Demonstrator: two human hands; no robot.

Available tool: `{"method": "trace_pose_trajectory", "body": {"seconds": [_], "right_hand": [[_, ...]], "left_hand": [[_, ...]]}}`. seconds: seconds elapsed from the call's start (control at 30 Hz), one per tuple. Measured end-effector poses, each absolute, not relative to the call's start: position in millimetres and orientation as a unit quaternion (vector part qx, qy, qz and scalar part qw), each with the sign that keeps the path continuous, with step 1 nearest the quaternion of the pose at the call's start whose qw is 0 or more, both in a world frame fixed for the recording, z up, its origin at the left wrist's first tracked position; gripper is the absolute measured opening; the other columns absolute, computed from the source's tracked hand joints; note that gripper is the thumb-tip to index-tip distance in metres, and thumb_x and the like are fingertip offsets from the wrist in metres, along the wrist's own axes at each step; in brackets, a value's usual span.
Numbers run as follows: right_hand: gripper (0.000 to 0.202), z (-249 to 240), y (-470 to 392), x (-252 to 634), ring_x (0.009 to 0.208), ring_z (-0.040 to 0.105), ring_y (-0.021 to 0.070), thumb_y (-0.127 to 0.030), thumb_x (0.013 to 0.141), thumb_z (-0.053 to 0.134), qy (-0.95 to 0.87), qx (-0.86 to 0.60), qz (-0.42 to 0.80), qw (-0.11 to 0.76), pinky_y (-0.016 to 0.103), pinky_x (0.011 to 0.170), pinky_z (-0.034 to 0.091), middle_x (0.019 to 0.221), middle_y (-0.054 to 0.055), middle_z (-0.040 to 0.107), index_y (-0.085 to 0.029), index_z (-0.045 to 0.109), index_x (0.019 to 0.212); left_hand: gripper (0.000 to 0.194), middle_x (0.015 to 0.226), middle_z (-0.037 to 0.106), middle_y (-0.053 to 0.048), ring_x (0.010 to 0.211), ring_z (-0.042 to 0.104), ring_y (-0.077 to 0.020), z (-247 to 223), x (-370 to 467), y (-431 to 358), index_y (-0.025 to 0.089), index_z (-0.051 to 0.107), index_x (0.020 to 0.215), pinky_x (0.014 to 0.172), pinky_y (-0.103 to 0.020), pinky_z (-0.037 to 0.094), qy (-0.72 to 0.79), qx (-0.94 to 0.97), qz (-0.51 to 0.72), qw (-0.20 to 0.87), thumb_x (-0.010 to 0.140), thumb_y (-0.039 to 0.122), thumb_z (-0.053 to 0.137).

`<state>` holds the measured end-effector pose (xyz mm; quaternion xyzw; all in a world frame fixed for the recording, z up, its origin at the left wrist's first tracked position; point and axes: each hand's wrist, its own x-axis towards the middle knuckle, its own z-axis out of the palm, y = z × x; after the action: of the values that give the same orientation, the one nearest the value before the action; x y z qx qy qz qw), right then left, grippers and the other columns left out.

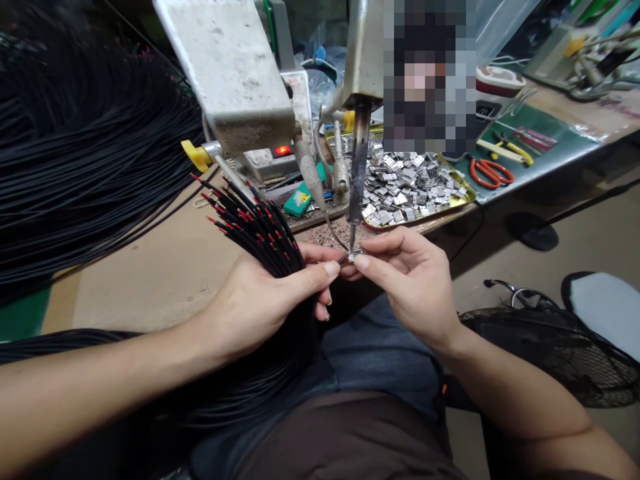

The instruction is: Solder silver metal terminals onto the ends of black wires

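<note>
Left hand (255,300) clasps the black wire bundle (260,233) — right hand (410,280) pinches a small metal terminal (356,254) under the soldering iron (358,167).

Left hand (260,300): wrapped around the cable bundle (250,227), near the counter (150,273) edge
Right hand (410,280): just right of the left hand, fingertips meeting at a small metal part (355,254)
Soldering iron (358,173): hangs directly above that part
Tray (463,190): on the counter behind the hands, holding metal pieces (410,187)
Scissors (491,172): right of the tray
Cable pile (75,167): far left on the counter
Fan (560,347): on the floor, lower right
</note>
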<state>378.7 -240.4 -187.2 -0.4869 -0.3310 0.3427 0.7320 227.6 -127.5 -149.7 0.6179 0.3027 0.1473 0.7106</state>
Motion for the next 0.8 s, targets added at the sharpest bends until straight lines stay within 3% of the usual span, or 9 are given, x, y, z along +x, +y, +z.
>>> {"method": "trace_pose_trajectory", "body": {"seconds": [0.8], "right_hand": [[0.015, -190.3, -240.5, 378.5, 0.076, 0.078, 0.0151, -0.014, 0.087, 0.081, -0.337, -0.467, 0.341, 0.743, 0.023, 0.076, 0.066, 0.084, 0.002, 0.078, -0.017, 0.069, 0.094]], "left_hand": [[0.039, 0.069, 0.071, -0.002, 0.055, 0.066, -0.0118, -152.9, 226.5, -127.8, 0.008, 0.07, 0.11, 0.055, -0.019, 0.059, 0.285, 0.624, 0.142, 0.714, 0.086, 0.037, 0.083]]}}
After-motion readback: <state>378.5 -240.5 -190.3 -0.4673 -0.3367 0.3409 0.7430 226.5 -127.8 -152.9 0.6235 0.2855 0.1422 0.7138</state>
